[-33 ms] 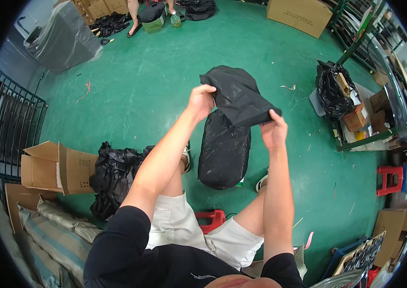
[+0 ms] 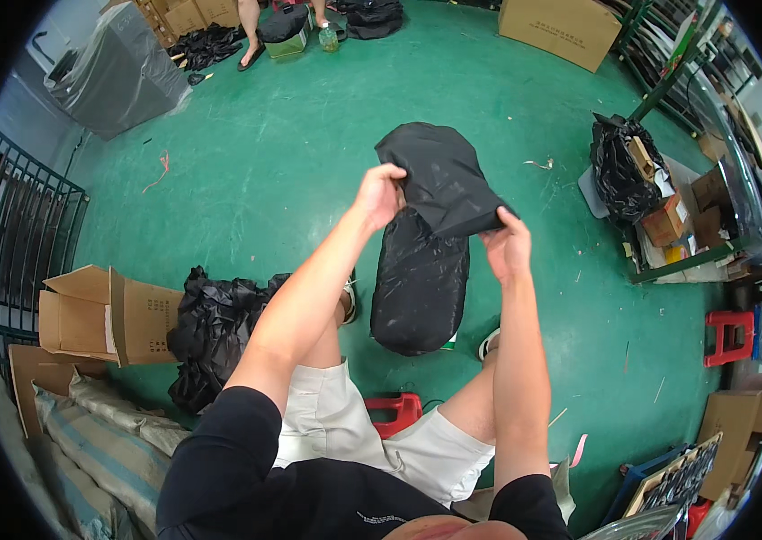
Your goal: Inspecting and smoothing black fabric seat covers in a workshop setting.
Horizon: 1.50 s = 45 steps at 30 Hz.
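Note:
Out in front of me I hold a smooth black piece of fabric [image 2: 439, 175], like a cover or bag, by its near edge. My left hand [image 2: 382, 193] pinches its left corner, and my right hand [image 2: 508, 241] grips the right corner. Beneath and nearer to me is an oblong black-covered bundle [image 2: 420, 288] with pale scuffs, between my feet. The fabric overlaps the bundle's far end and hides it; whether they touch I cannot tell. A crumpled heap of black material [image 2: 219, 324] lies to the left of my left leg.
An open cardboard box [image 2: 111, 315] and stacked woven sacks [image 2: 111, 450] are at my left. A red stool [image 2: 394, 414] shows between my legs. On the right stand a shelf rack [image 2: 696, 261] with a black bag [image 2: 624, 171], and another red stool [image 2: 728, 338]. A person's legs [image 2: 251, 31] show at the far side.
My right hand has shifted slightly left and toward the far side. The black fabric looks flatter and smoother, with its right corner drawn in.

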Each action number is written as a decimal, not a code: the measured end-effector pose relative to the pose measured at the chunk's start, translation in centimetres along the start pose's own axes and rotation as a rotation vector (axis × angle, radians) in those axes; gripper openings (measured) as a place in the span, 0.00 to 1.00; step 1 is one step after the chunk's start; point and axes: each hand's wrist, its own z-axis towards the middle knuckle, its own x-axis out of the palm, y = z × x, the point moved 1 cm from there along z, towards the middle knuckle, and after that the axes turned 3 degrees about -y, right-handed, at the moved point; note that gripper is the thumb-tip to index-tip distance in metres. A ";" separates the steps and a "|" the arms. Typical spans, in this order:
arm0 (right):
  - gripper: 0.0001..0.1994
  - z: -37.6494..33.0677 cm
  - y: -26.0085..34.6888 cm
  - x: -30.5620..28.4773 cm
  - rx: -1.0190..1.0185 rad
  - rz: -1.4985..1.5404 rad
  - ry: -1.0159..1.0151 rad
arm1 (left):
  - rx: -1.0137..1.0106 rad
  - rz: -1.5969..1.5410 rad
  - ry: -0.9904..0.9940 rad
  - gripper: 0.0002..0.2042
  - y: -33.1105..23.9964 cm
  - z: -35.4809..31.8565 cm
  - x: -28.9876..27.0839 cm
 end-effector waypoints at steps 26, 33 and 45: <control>0.18 -9.5 -16.3 -11.2 0.935 -0.860 -0.309 | -0.157 0.496 -1.124 0.17 21.8 -6.2 -18.0; 0.14 -13.3 -23.2 -12.1 0.887 -0.720 -0.474 | -0.156 0.554 -1.122 0.25 21.2 -9.2 -19.3; 0.14 -13.1 -22.8 -13.4 0.706 -0.903 -0.592 | -0.247 0.860 -0.906 0.16 23.4 -10.0 -21.5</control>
